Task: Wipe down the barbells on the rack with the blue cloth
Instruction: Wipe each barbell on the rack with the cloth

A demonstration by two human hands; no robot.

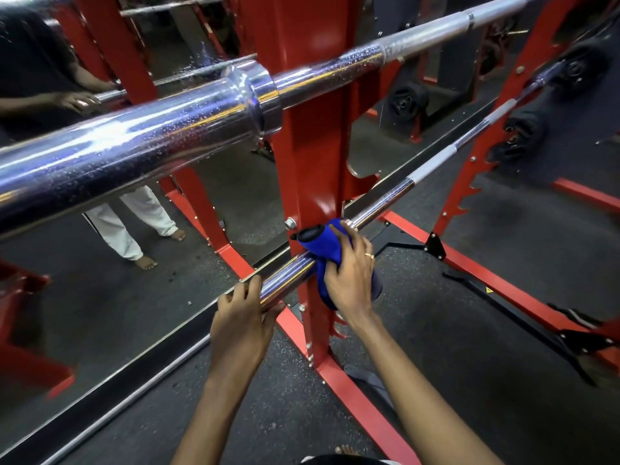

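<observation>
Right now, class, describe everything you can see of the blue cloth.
The cloth is bright blue, soft-looking fabric, bunched and wrapped around the lower barbell where it meets the red upright. The right hand presses it against the bar, and a fold hangs below. The left hand grips the bare chrome sleeve beside it, not touching the cloth.

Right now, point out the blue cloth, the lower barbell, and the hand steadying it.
blue cloth (pixel 327 260): head view, on the fold wrapped over the bar.
lower barbell (pixel 382 204): head view, on the bare chrome shaft.
left hand (pixel 243 317): head view, on the back of the hand.
</observation>
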